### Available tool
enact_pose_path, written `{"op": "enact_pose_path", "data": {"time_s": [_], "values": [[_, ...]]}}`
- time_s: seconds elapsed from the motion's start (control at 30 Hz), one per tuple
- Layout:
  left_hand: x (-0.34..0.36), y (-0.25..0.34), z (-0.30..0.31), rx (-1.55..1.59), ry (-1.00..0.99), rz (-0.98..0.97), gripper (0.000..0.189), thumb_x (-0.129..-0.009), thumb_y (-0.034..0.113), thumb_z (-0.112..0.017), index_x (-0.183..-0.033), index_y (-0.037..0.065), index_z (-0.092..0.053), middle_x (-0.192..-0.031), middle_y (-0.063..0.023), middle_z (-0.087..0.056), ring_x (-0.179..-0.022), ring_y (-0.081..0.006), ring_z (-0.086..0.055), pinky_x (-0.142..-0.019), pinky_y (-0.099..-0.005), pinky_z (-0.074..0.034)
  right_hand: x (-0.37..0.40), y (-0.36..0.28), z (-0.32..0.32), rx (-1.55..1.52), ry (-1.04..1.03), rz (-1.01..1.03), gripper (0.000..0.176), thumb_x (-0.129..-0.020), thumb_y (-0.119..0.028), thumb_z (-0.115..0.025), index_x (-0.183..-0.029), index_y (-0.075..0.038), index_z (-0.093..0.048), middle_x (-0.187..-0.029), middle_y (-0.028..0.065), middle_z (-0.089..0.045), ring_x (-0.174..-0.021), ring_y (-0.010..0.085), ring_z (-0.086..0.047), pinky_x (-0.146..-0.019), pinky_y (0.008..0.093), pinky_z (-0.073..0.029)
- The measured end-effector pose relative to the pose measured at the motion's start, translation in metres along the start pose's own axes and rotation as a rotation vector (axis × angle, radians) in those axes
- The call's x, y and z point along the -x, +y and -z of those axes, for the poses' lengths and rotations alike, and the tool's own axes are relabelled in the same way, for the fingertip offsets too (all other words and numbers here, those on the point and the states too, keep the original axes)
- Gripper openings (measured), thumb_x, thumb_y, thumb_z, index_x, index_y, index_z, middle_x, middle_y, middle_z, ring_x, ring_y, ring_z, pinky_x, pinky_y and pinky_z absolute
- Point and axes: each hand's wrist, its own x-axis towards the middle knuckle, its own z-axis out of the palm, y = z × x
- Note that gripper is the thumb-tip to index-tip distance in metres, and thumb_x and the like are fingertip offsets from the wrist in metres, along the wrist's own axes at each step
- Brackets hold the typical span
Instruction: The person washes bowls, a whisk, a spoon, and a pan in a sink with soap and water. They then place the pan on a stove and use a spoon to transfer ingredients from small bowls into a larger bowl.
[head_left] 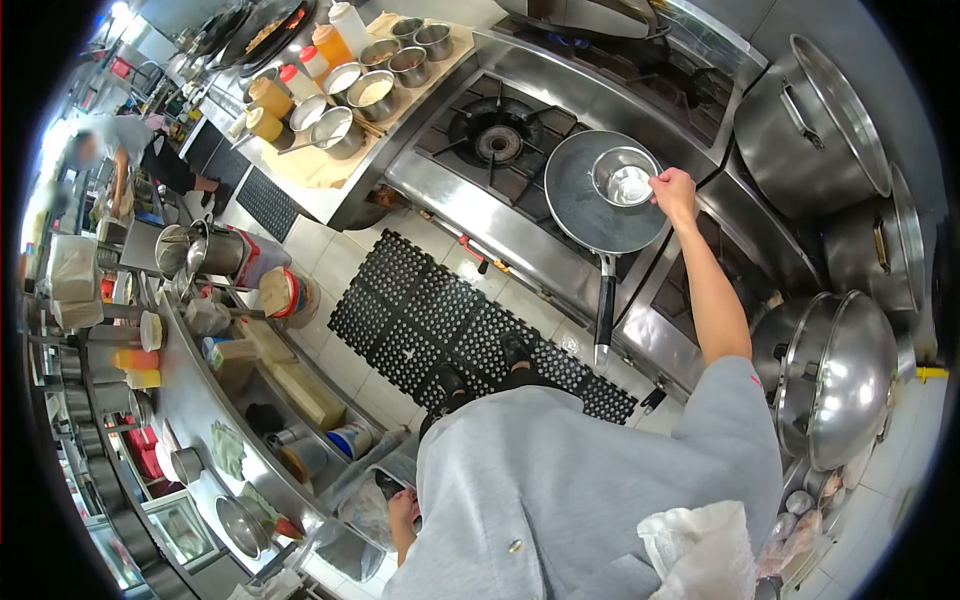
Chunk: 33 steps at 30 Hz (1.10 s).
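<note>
My right hand (675,193) pinches the rim of a small metal bowl (609,177) with something pale and shiny inside. The bowl overlaps the dark inner surface of a frying pan (580,215), which sits over a stove burner with its black handle (606,305) pointing toward me. Low at my left side, my left hand (402,508) is partly hidden by my body. It is beside a bin lined with clear plastic (360,505), close to a small dark item (388,485); I cannot tell whether its fingers hold anything.
Left of the pan is a bare gas burner (498,144). Metal pots of ingredients and squeeze bottles (330,45) crowd the counter beyond. Large stockpots (810,130) line the right. A black rubber mat (420,320) covers the floor. Far left, another person (115,140) bends over a counter.
</note>
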Motion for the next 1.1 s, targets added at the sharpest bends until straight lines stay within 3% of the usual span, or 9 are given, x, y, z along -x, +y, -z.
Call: {"op": "enact_pose_path", "data": {"time_s": [0.27,0.57,0.87,1.1], "values": [[0.002,0.014,-0.013,0.097,0.014,-0.114,0.021,-0.089,0.025,-0.058,-0.082,0.005,-0.061,-0.075,-0.0036,-0.062,-0.048,-0.0108,-0.052,-0.042,-0.0236,-0.043,-0.016,0.006,-0.007,0.042,0.016,0.023,0.016,-0.073,-0.015,-0.066,-0.070,0.000,-0.061,-0.059,0.0098,-0.064,-0.051,0.0170,-0.064,-0.055,0.0316,-0.051],[-0.033,-0.001,-0.008,0.181,-0.009,-0.132,0.020,-0.089,0.026,-0.060,-0.086,0.006,-0.062,-0.078,-0.0033,-0.064,-0.052,-0.0119,-0.055,-0.046,-0.0268,-0.047,-0.023,-0.001,-0.007,0.233,0.153,0.314,0.018,-0.068,-0.015,-0.065,-0.070,0.002,-0.059,-0.070,0.0227,-0.063,-0.072,0.0404,-0.062,-0.069,0.0432,-0.050],[-0.013,0.011,-0.005,0.084,0.029,-0.123,0.020,-0.090,0.026,-0.059,-0.086,0.007,-0.062,-0.071,-0.0015,-0.061,-0.053,-0.0126,-0.056,-0.047,-0.0276,-0.049,-0.029,-0.018,0.005,0.377,0.133,0.482,0.017,-0.073,-0.013,-0.063,-0.075,0.003,-0.056,-0.087,0.0199,-0.058,-0.081,0.0415,-0.059,-0.072,0.0488,-0.047],[-0.026,0.008,-0.001,0.107,-0.005,-0.117,0.021,-0.089,0.024,-0.060,-0.087,0.004,-0.063,-0.074,-0.0030,-0.063,-0.055,-0.0116,-0.056,-0.047,-0.0275,-0.046,-0.025,-0.040,0.016,0.578,0.103,0.505,0.015,-0.079,-0.010,-0.057,-0.088,0.001,-0.056,-0.098,0.0164,-0.056,-0.082,0.0400,-0.062,-0.072,0.0498,-0.051]]}}
